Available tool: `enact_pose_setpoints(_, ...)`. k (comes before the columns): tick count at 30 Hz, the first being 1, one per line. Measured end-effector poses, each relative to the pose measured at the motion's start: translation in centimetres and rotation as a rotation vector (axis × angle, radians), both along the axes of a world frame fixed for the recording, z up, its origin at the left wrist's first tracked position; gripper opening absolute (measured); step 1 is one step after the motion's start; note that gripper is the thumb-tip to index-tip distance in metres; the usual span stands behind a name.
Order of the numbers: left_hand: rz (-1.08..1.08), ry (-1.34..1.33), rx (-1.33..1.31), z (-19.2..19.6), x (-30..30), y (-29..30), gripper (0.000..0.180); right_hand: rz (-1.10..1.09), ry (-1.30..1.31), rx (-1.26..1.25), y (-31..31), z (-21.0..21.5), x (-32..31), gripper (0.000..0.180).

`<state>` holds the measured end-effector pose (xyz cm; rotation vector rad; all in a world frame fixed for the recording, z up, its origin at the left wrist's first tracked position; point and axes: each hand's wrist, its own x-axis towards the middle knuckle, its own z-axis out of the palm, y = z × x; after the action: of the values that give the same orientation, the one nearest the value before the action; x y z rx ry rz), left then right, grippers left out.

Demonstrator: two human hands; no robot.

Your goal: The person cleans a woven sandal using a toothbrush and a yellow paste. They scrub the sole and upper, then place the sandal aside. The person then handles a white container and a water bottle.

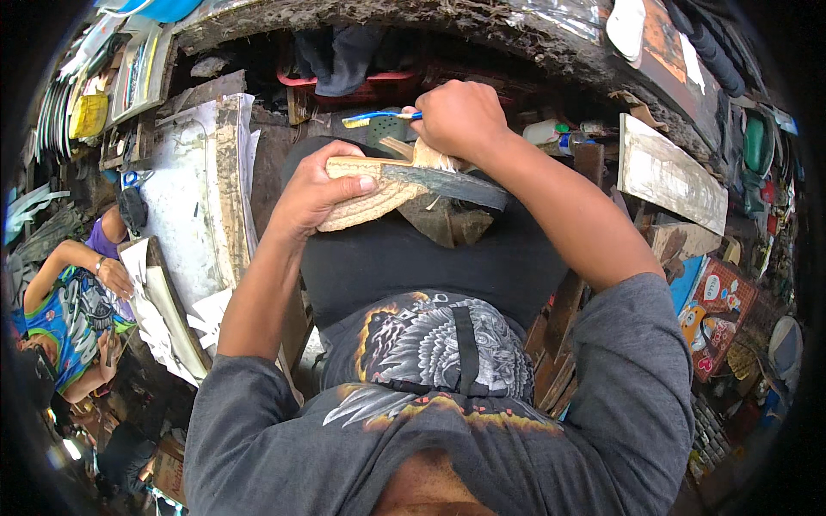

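Note:
In front of my lap is a sandal (366, 205) with a thick tan woven wedge and a dark grey outsole (447, 185). My left hand (311, 193) grips the woven end, thumb pressed along its side. Loose pale fibres stick out near the middle of the sandal. Above it, my right hand (465, 120) is closed around a blue-handled toothbrush (372, 115), whose yellowish bristle end points left. The knuckles hide part of the handle. Lower down, that hand is close to the sandal's straps; whether it touches them I cannot tell.
A red crate (387, 83) with dark cloth stands beyond my knees. To the left, a worn whitish board (185, 193) lies near a person (73, 301) at work. On the right are a pale slab (671, 176), a white bottle (542, 132) and a red-brown printed box (723, 314).

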<state>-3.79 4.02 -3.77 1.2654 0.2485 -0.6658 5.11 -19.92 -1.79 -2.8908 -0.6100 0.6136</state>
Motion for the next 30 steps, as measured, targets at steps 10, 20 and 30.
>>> enact_pose_setpoints(10,-0.034,0.116,-0.119,-0.2,0.9,1.4,0.046,-0.206,0.317,0.46,-2.3,1.9,1.4,0.049)
enact_pose_setpoints(20,-0.205,0.034,0.035,-0.5,0.7,0.3,0.054,0.107,0.479,0.214,-3.7,4.0,-1.9,0.04)
enact_pose_setpoints(30,-0.11,0.064,-0.067,-0.6,0.7,0.6,0.048,-0.044,0.395,0.62,-3.4,2.2,-4.5,0.029)
